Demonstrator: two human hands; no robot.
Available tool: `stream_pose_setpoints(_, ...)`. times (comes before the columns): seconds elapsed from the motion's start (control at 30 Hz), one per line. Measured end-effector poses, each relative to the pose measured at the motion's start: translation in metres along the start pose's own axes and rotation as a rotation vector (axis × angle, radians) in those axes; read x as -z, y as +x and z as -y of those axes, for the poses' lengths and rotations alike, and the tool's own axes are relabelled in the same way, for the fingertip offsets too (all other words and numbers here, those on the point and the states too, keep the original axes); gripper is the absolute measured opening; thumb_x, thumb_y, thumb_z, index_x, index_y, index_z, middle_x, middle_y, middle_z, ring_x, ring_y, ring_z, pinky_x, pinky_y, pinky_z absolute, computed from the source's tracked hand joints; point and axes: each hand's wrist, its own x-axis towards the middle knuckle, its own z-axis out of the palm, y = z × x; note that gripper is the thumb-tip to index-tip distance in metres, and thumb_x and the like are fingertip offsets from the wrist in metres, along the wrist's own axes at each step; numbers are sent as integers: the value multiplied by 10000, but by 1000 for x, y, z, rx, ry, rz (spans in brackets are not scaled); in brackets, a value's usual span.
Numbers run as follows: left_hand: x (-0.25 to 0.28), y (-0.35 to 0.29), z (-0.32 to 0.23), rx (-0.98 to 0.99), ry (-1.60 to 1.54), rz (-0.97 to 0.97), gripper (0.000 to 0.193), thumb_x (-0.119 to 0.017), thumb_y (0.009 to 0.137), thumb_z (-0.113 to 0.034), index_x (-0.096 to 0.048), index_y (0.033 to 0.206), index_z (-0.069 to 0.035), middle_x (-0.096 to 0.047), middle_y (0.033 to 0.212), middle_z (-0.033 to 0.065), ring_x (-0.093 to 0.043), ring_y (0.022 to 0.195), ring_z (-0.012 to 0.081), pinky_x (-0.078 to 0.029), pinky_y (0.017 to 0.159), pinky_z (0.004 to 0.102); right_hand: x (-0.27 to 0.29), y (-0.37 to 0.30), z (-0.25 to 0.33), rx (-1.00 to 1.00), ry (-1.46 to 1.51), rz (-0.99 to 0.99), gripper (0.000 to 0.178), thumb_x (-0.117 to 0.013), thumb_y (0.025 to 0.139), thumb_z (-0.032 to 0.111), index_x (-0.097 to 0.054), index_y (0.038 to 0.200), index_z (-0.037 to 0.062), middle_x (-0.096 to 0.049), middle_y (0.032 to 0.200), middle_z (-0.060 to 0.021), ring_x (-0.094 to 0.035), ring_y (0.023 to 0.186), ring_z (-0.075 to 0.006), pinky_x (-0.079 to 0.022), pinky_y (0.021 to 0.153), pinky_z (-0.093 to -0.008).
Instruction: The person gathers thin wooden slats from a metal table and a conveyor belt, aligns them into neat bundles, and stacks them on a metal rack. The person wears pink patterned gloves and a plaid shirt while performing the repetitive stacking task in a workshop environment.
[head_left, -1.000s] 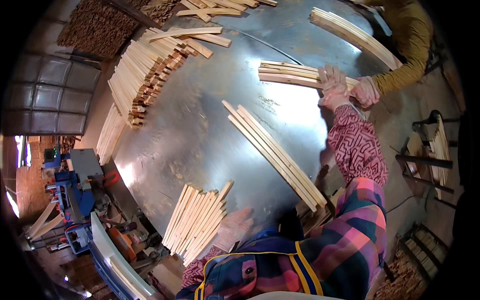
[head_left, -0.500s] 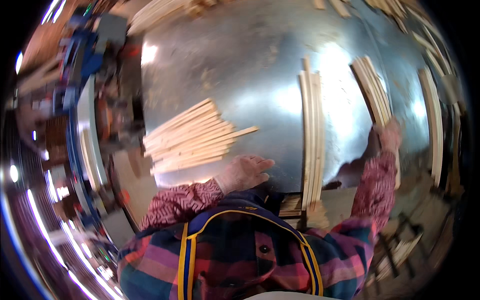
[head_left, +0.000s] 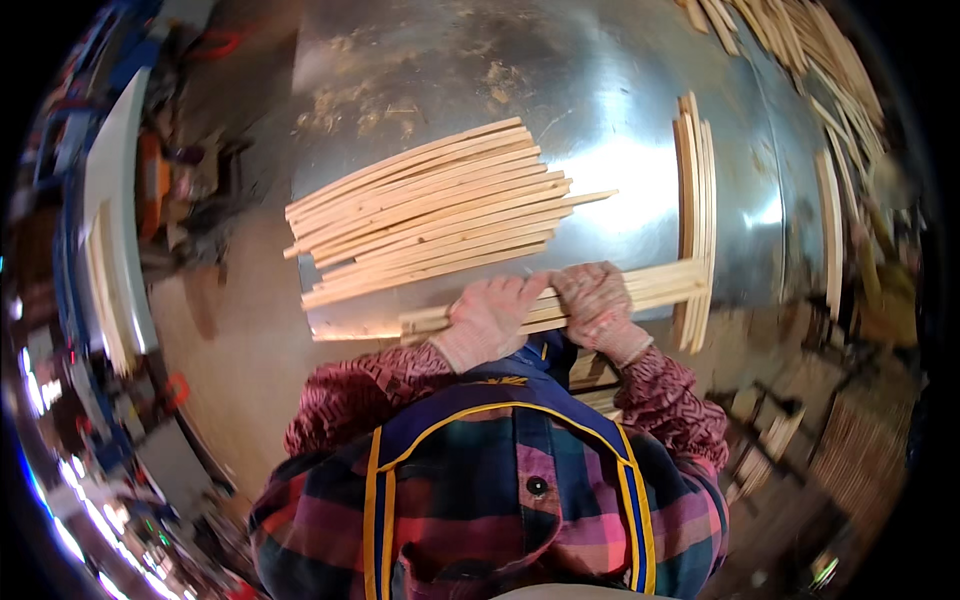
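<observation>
Left hand (head_left: 490, 318): gloved, fingers clenched around a bundle of wooden strips (head_left: 600, 295), gripping it near its middle. Patterned sleeve below the wrist.

Right hand (head_left: 598, 305): gloved, fingers likewise clenched around the same bundle, just beside the left hand, the two gloves almost touching.

Bundle of wooden strips: pale, long and thin, lying crosswise at the near edge of the surface. One end juts out left of the left fingers; the other runs out right of the right fingers and meets the upright stack.

Surface (head_left: 620, 90): shiny sheet metal, glare patch beyond the fingers, sawdust scattered at the far side.

Loose pile of strips (head_left: 430, 215): many pale strips, fanned slightly, lying just beyond the fingers of both hands and running the same way as the held bundle. Close to the bundle; whether they touch cannot be told.

Upright stack (head_left: 693, 210): a few strips lying at right angles to the bundle, right of the right fingers, near end touching the bundle's tip.

Further strips (head_left: 830, 230): single narrow group well to the right of the fingers.

Far heap (head_left: 790, 40): more strips, far right corner, well apart from both hands.
</observation>
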Motion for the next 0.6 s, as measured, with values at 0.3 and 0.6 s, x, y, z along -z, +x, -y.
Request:
stream_pose_setpoints(0.3,26,-114,122,183,212,35,783,-717,758,-412,-416,1427,-140,-554,1227,107,-542,1168,306,-450,931,439,-158,38,191,-811,973,-503,459,-722,868,383,-640,1193,70,-641,927,-73,-616,765,-218,-514,674,-362)
stream_pose_setpoints(0.6,55,-83,217,57,342,-399,802,-605,805,-652,-510,1422,-149,-425,1437,151,-355,1343,404,-248,1151,539,-164,126,210,-1120,1308,-368,571,-539,906,591,-686,1060,62,-704,929,-197,-663,948,-377,-501,769,-482)
